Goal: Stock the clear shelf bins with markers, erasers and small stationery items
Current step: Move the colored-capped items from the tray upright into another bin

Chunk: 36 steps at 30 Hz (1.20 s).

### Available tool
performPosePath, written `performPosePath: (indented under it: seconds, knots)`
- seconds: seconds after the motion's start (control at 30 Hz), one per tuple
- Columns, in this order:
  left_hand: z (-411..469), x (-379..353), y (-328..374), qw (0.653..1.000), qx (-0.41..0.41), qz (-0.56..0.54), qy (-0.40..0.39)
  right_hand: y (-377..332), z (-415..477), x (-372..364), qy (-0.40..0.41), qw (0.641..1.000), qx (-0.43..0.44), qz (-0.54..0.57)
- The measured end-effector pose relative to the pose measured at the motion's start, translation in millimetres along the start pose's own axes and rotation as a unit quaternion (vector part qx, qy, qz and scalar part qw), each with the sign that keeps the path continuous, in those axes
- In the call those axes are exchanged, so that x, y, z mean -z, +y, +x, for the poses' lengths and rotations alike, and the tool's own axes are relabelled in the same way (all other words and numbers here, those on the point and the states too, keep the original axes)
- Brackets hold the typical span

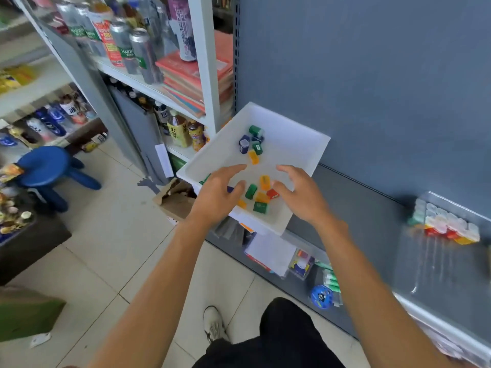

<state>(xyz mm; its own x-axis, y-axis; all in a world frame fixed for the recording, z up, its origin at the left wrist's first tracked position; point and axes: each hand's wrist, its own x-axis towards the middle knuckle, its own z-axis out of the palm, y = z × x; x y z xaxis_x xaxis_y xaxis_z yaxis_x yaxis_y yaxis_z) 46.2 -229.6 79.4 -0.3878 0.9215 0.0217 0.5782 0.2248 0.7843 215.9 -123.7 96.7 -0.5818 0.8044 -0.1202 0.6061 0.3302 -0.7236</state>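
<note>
The left hand (218, 193) and right hand (301, 196), both spread open and gripping nothing, flank a cluster of small coloured pieces (262, 197) at the near end of the white tray (292, 144), about equally close to either, with a second cluster (257, 148) lying farther off.

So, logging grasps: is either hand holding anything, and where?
Nothing plainly held: left hand and right hand hang open over coloured pieces in the white tray.

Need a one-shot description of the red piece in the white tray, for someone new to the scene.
Find the white tray jutting from the grey shelf, mid-frame. Among the small coloured blocks at its near end, look just beside the thumb of the right hand. It is the only red block; its neighbours are orange and green.
</note>
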Motion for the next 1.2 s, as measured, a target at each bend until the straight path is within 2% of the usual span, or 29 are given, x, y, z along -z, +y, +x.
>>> performPosePath:
  seconds: [0.27, 0.57, 0.67, 0.87, 0.97, 1.03, 1.2]
  knots:
    - [64.6, -16.6, -39.4, 0.997, 0.011, -0.004, -0.082, 15.2, 61.8, -35.5, 0.018, 0.996, -0.083, 0.033]
    - [170.8, -49.9, -76.5, 0.989, 0.016, 0.094, -0.111, 42.5, 160.4, -61.1, 0.037, 0.982, -0.156, 0.103]
    - [205.9, -71.7, -84.9, 0.989, 0.056, 0.108, -0.089, 45.8, 189.6, -59.5, 0.063, 0.972, -0.178, 0.137]
    - [234.4, -118.7, -98.3, 0.986, 0.079, 0.135, -0.059, 54.2, 216.4, -62.3, 0.086, 0.955, -0.231, 0.168]
    - [233.3, -127.7, -103.4, 0.988, 0.061, 0.143, -0.006, 65.6, 215.3, -68.0, 0.115, 0.941, -0.262, 0.178]
    - [239.4, -131.7, -106.4, 0.989, 0.040, 0.140, 0.000, 71.2, 212.0, -71.0, 0.138, 0.931, -0.280, 0.191]
    - [253.5, -136.0, -111.5, 0.989, 0.000, 0.148, 0.002, 74.9, 210.3, -77.4, 0.123, 0.925, -0.295, 0.207]
